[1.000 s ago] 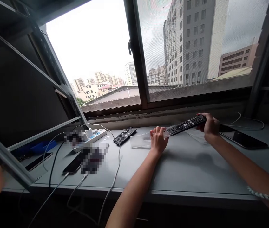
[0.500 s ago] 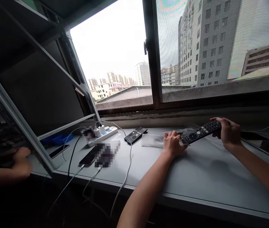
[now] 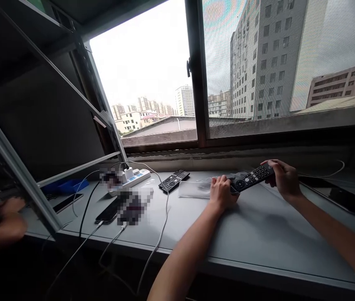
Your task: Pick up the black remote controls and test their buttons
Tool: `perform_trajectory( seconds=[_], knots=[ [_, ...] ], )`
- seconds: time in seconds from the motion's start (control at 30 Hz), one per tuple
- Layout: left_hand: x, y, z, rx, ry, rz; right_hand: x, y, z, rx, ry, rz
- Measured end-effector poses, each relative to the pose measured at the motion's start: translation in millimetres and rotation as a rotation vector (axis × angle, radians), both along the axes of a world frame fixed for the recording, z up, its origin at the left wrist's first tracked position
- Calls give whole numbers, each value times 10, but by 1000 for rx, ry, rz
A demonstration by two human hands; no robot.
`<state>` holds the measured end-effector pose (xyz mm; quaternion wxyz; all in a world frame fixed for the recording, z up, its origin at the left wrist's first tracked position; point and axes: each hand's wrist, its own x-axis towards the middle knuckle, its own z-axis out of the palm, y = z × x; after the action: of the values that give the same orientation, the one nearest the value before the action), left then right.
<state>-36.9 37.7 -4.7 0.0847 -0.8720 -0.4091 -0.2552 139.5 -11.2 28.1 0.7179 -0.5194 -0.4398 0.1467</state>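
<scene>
My right hand [image 3: 282, 179] grips the far end of a black remote control [image 3: 252, 177], held just above the grey table [image 3: 259, 225]. The remote's near end sits at the mouth of a clear plastic bag [image 3: 194, 190] lying flat on the table. My left hand [image 3: 222, 193] is closed on the bag's open edge, right beside the remote's tip. A second black remote [image 3: 173, 180] lies on the table to the left of the bag.
A white power strip [image 3: 130, 177] with chargers and several cables sits at the back left, phones [image 3: 106, 212] beside it. A dark tablet [image 3: 342, 196] lies at the right. Another person's hand [image 3: 9, 213] rests at the left by a metal shelf frame [image 3: 17, 175].
The remote's tip has come closer to the bag's mouth at my left hand. The view has shifted slightly. The other person's hand at the left has moved.
</scene>
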Motion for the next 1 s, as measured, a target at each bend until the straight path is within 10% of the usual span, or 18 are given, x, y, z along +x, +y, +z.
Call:
perform_trajectory(
  seconds=[1.0],
  knots=[
    [-18,111,107,-80,-66,141,-53,123,-24,-170,-186,223]
  ],
)
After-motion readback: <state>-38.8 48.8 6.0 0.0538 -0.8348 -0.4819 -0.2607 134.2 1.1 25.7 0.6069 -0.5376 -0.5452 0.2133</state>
